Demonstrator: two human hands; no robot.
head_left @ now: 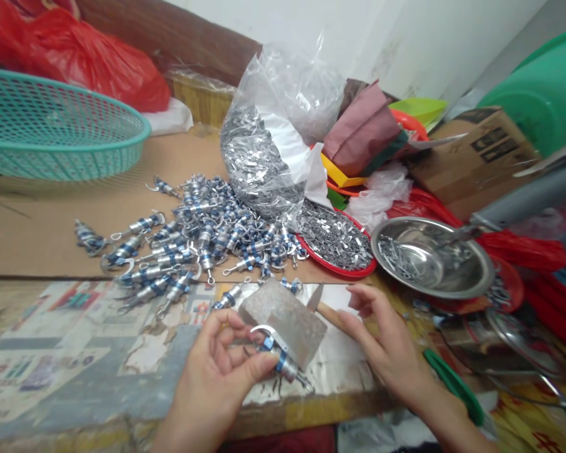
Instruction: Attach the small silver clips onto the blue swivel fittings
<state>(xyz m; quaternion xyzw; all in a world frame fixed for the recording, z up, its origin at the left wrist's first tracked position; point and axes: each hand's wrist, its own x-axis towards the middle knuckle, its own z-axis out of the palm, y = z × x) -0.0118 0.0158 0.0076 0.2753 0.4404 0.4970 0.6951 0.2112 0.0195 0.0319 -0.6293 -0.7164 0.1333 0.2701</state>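
My left hand [229, 358] is closed on a small metal fitting [283, 360] with blue bands, a curved hook at its upper end and an eyelet at its lower end. The fitting is tilted over the near edge of a grey stone block [283, 318]. To the right of the block, a small hammer [332, 316] with a wooden handle points its metal head toward the block. My right hand [382, 336] is loosely around the handle's end, thumb along it and fingers curled with gaps between them.
Behind the block lies a heap of similar fittings [207, 220] on cardboard. Flat metal pieces fill a plastic bag [259, 157] and a red dish [311, 248]. A steel bowl [481, 277] stands at right, a teal basket [66, 157] at left. A cardboard box [481, 163] sits behind.
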